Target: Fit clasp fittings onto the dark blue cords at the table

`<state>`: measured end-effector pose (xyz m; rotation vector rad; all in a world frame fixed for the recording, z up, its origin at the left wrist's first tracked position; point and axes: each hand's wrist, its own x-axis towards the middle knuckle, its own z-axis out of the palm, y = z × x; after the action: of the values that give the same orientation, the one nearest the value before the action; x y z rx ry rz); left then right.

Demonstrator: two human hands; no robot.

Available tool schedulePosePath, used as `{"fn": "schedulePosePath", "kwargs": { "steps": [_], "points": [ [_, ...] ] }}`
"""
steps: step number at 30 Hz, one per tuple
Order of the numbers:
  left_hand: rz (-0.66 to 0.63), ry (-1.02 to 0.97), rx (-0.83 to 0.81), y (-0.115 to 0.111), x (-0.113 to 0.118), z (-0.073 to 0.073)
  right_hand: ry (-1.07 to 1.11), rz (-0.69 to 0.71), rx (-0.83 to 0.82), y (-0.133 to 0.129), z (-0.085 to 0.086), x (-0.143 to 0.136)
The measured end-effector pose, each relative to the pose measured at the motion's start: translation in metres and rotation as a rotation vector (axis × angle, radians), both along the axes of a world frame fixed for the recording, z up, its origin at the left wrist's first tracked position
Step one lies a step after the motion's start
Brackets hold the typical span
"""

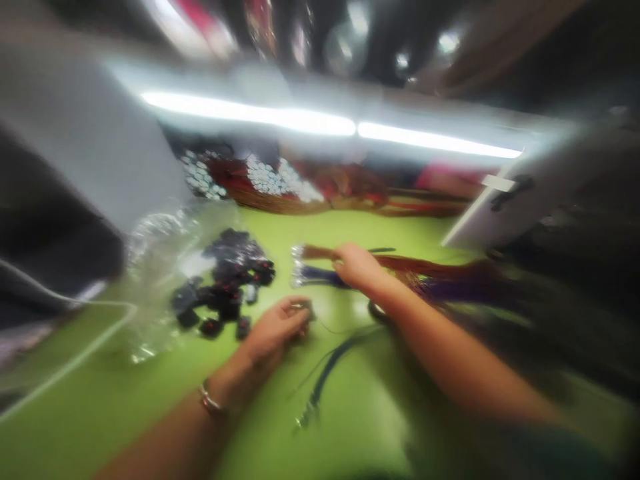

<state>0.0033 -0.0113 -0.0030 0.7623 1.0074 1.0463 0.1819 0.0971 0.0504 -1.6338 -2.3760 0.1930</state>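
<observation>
My left hand (280, 323) is closed in a pinch on a small dark connector (307, 308), partly hidden by the fingers. A thin wire runs from it toward the right. My right hand (357, 263) has its fingers closed at a bundle of brown wires (320, 253) with pale metallic ends; blur hides how many strands are held. Just below that hand lies a bundle of blue-violet wires (323, 275). A pile of black connectors (227, 287), some with red spots, sits left of my left hand. Nearer to me is a dark sleeved cable (333, 360) with metallic ends.
A clear plastic bag (155, 267) lies beside the pile on the green table (270, 440). Long wire bundles (280, 200) with silvery ends line the back under a tube light (250, 112). Panels stand left and right (520, 207). A white cord (75, 360) crosses the left.
</observation>
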Motion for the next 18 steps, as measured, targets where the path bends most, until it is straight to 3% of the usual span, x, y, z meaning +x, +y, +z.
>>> {"fn": "schedulePosePath", "kwargs": {
  "steps": [5,10,13,18],
  "points": [
    [0.019,0.006,-0.015,0.001,-0.003,-0.001,-0.251,-0.149,-0.135,0.046,-0.019,-0.004],
    [0.003,-0.008,-0.032,0.003,-0.004,-0.002,-0.262,-0.132,-0.124,0.06,-0.036,0.003],
    [0.015,-0.03,-0.046,0.003,-0.005,-0.003,-0.249,-0.144,-0.117,0.061,-0.034,0.006],
    [0.009,-0.029,-0.033,0.002,-0.005,-0.003,-0.202,-0.236,-0.062,0.06,-0.017,0.021]
  ]
}}
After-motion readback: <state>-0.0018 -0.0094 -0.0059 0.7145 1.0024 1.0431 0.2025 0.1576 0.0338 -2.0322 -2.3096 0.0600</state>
